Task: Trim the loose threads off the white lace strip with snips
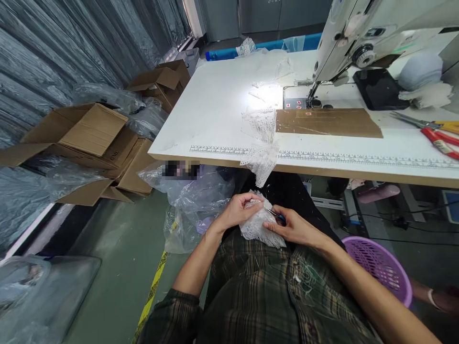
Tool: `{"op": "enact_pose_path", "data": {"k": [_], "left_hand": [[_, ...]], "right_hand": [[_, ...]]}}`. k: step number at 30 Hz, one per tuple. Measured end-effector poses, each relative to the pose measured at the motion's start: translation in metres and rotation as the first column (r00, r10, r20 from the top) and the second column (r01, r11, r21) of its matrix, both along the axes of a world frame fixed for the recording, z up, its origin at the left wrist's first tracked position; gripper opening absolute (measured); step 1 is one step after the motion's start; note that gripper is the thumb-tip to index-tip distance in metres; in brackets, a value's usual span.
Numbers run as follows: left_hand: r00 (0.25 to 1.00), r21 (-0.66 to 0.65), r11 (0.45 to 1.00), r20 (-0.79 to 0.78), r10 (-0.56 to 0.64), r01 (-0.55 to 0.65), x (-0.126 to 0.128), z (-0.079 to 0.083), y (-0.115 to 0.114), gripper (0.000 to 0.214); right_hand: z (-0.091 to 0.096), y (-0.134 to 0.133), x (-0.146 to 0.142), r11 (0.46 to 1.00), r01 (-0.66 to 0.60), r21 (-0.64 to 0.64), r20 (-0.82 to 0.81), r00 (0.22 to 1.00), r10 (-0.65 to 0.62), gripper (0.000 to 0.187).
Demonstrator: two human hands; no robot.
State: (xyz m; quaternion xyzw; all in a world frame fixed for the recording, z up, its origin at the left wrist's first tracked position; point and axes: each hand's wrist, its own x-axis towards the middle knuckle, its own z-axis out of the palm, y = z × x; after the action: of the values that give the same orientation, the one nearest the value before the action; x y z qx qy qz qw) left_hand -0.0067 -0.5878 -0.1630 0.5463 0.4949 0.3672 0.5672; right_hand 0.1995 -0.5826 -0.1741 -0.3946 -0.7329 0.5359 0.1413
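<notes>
My left hand (237,210) pinches the upper edge of a piece of white lace (258,230) over my lap. In my right hand (293,228) is a small pair of scissors (279,218) with dark handles, their blades pointing left at the lace near my left fingertips. The right thumb lies over the lace; the fingers behind it are partly hidden. Another gathered length of white lace (263,160) hangs off the table's front edge just above my hands.
A sewing machine (344,43) stands on the white table (211,110), with a brown cardboard strip (330,123) before it. Red-handled pliers (437,141) lie at right. Cardboard boxes (95,126) and plastic bags are at left. A purple basket (403,286) stands low right, beside another person's arm (442,301).
</notes>
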Motion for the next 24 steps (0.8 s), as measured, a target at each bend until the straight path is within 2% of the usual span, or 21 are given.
{"op": "enact_pose_path", "data": {"k": [2,4,6,8,10,12,14,16,17,19,20,22,23,24], "left_hand": [[0.99,0.132,0.986,-0.089,0.113,-0.101,0.001,-0.005,0.008,0.042],[0.975,0.203,0.963,-0.094,0.202,-0.18,0.003,-0.004,0.017,0.047],[0.965,0.245,0.946,-0.1,0.241,-0.211,0.006,0.002,0.023,0.035],[0.947,0.335,0.922,-0.18,0.266,-0.196,0.01,0.011,0.022,0.028],[0.918,0.459,0.885,-0.311,0.246,-0.082,0.014,0.02,0.012,0.033],[0.882,0.55,0.822,-0.448,0.147,0.143,0.02,0.025,-0.003,0.033],[0.821,0.566,0.736,-0.57,0.024,0.371,0.026,0.026,-0.02,0.03],[0.769,0.526,0.684,-0.633,-0.082,0.505,0.028,0.026,-0.032,0.029],[0.761,0.497,0.684,-0.635,-0.133,0.534,0.028,0.026,-0.035,0.029],[0.806,0.469,0.741,-0.57,-0.162,0.481,0.023,0.026,-0.033,0.031],[0.856,0.474,0.79,-0.502,-0.121,0.389,0.018,0.026,-0.028,0.033],[0.951,0.456,0.88,-0.309,0.013,0.136,0.007,0.025,-0.016,0.039],[0.98,0.405,0.913,-0.193,0.039,0.043,0.002,0.023,-0.01,0.045],[0.997,0.321,0.947,-0.071,0.005,0.018,-0.002,0.022,-0.004,0.052]], "right_hand": [[-0.002,0.001,0.006,0.994,0.075,0.083,0.112,0.99,-0.085,0.037],[-0.001,0.005,0.009,0.971,0.17,0.166,0.155,0.968,-0.196,0.035],[0.004,0.009,0.01,0.951,0.24,0.194,0.106,0.959,-0.263,0.033],[0.012,0.012,0.01,0.933,0.297,0.204,0.009,0.952,-0.305,0.033],[0.021,0.011,0.008,0.904,0.357,0.237,-0.101,0.934,-0.343,0.032],[0.029,0.008,0.003,0.872,0.413,0.261,-0.187,0.908,-0.374,0.03],[0.032,0.003,-0.002,0.86,0.447,0.246,-0.222,0.89,-0.399,0.029],[0.032,0.0,-0.006,0.854,0.472,0.221,-0.206,0.878,-0.432,0.028],[0.031,-0.001,-0.008,0.849,0.481,0.218,-0.187,0.875,-0.447,0.027],[0.029,-0.003,-0.009,0.848,0.477,0.233,-0.159,0.879,-0.45,0.023],[0.028,-0.004,-0.008,0.86,0.449,0.241,-0.158,0.893,-0.422,0.022],[0.03,-0.008,-0.007,0.917,0.322,0.236,-0.179,0.942,-0.285,0.021],[0.032,-0.011,-0.006,0.945,0.234,0.227,-0.197,0.962,-0.191,0.02],[0.034,-0.014,-0.005,0.964,0.146,0.22,-0.216,0.972,-0.098,0.019]]}}
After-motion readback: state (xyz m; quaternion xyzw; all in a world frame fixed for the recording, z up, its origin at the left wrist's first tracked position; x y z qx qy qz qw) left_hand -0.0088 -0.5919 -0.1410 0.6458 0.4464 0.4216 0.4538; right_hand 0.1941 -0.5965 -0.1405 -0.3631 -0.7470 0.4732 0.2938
